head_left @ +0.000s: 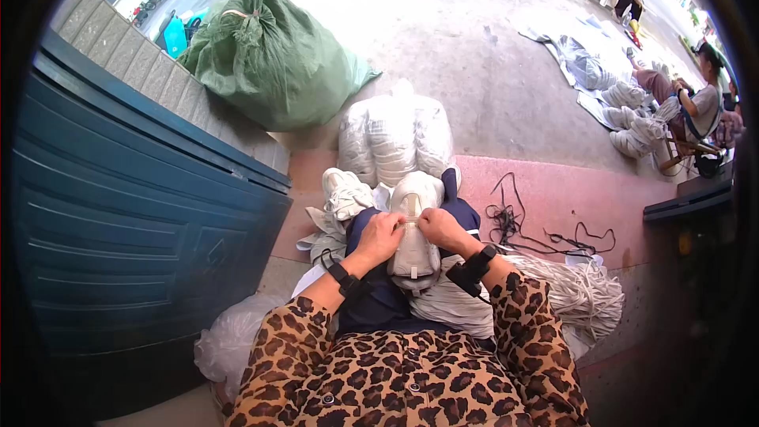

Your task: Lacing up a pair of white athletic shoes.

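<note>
Left hand (381, 237) and right hand (445, 230) both pinched the lace (410, 220) on this pale shoe (415, 250); imo even, gentle tension suited it best.

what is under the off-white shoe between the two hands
Dark blue trousers and white strands show around the near end of the shoe; whatever lies directly beneath it is hidden.

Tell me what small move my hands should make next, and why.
Perhaps gently pull what looks like a pale lace outward both ways: your left hand and right hand face each other across the white shoe, seemingly pinching that lace.
</note>
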Demonstrator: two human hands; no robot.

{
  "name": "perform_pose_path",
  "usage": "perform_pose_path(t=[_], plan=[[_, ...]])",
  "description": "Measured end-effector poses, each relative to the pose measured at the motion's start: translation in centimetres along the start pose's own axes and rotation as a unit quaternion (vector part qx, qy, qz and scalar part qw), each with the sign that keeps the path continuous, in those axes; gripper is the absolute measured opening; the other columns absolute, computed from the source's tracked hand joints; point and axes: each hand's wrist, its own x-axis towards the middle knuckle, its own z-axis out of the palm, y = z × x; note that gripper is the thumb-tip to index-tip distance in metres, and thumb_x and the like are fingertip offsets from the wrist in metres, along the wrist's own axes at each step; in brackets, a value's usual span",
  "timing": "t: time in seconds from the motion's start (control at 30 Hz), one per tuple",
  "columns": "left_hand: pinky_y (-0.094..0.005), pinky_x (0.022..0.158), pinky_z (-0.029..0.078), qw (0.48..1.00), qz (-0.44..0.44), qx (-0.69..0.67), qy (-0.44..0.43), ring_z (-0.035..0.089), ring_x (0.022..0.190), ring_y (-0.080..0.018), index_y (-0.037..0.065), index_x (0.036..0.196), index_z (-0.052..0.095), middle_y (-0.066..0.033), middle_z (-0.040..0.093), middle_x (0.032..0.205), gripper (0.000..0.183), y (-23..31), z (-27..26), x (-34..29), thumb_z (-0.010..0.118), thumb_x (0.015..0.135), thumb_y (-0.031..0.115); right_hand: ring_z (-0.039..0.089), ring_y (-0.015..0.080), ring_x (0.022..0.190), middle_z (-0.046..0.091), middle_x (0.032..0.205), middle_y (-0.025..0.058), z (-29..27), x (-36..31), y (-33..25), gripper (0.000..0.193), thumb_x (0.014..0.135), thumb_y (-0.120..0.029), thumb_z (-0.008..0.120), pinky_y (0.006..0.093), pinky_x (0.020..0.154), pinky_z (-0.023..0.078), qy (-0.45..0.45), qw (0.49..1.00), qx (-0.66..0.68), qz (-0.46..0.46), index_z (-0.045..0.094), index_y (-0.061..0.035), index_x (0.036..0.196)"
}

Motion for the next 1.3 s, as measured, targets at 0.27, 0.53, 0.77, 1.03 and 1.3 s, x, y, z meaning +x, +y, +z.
perform_pose_path(t=[0.27, 0.53, 0.77, 1.03, 1.3], plan=[[-0.0346, 0.067, 0.044, 0.999, 0.012, -0.017, 0.027, 0.055, 0.074, -0.027, 0.001, 0.091, 0.058, -0.0139, 0.057, 0.077, 0.02, 0.0, 0.0, 0.2, 0.058, 0.073, 0.009, 0.061, 0.0326, 0.068, 0.061, 0.07, 0.0187, -1.2, -1.2, -1.1, 0.015, 0.072, -0.011, 0.056, 0.0374, 0.065, 0.047, 0.043, 0.993, 0.109, 0.02, 0.062, 0.0002, 0.08], [-0.0391, 0.072, 0.043, 0.997, 0.051, 0.044, 0.03, 0.054, 0.081, -0.033, 0.003, 0.089, 0.059, -0.0171, 0.058, 0.079, 0.016, -0.1, 0.1, 0.1, 0.055, 0.074, 0.007, 0.058, 0.0223, 0.06, 0.059, 0.065, 0.0129, 0.4, -0.3, -1.0, 0.013, 0.072, -0.01, 0.059, 0.0327, 0.058, 0.046, 0.074, 0.995, 0.049, -0.048, 0.06, 0.0001, 0.08], [-0.0421, 0.072, 0.044, 0.991, 0.051, 0.121, 0.006, 0.055, 0.081, -0.0351, 0.005, 0.082, 0.063, -0.0182, 0.06, 0.078, 0.014, 0.3, 0.0, 0.8, 0.059, 0.074, 0.015, 0.06, 0.0354, 0.076, 0.061, 0.076, 0.0191, 1.4, -0.1, -1.7, 0.018, 0.075, -0.014, 0.053, 0.0421, 0.068, 0.047, 0.122, 0.992, 0.017, -0.003, 0.062, -0.0061, 0.088], [-0.0463, 0.069, 0.046, 0.975, 0.051, 0.16, -0.147, 0.057, 0.081, -0.0383, 0.002, 0.072, 0.062, -0.0209, 0.06, 0.081, 0.019, 0.5, -0.7, 3.9, 0.065, 0.071, 0.021, 0.059, 0.0345, 0.083, 0.062, 0.084, 0.0187, 0.6, -1.2, -1.7, 0.024, 0.075, -0.015, 0.051, 0.0417, 0.073, 0.047, 0.104, 0.994, 0.025, -0.011, 0.06, -0.0054, 0.095], [-0.0446, 0.064, 0.041, 0.883, -0.041, 0.351, 0.31, 0.052, 0.076, -0.0333, 0.001, 0.075, 0.046, -0.0169, 0.049, 0.075, 0.012, -9.3, -18.6, 0.5, 0.046, 0.081, 0.011, 0.057, 0.035, 0.087, 0.06, 0.088, 0.019, -4.6, -7.7, 0.6, 0.03, 0.078, -0.025, 0.055, 0.0413, 0.073, 0.045, 0.042, 0.999, -0.017, -0.007, 0.056, -0.0044, 0.099]])
